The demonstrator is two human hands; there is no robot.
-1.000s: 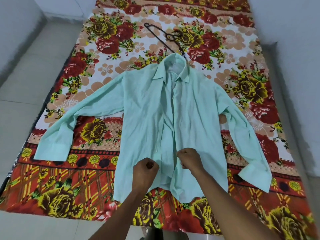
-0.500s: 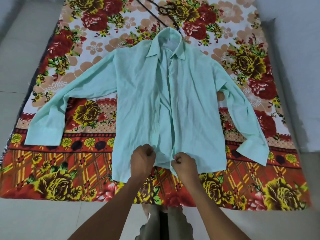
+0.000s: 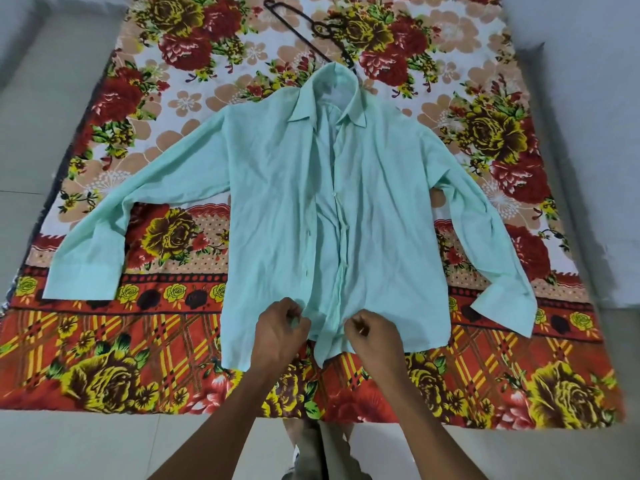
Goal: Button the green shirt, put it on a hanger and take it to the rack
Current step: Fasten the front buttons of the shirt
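Note:
A pale green long-sleeved shirt lies face up on a flowered sheet, sleeves spread, collar at the far end, its front unbuttoned. My left hand pinches the left front edge near the hem. My right hand pinches the right front edge near the hem, close beside the left hand. A black hanger lies on the sheet beyond the collar, its near end touching or tucked under the collar.
The red, yellow and white flowered sheet covers a mattress on a pale tiled floor. A grey wall runs along the right side. My legs show at the sheet's near edge.
Both hands slid down the shirt front to the hem and drew closer together. The view shifted, so the shirt sits higher in the frame.

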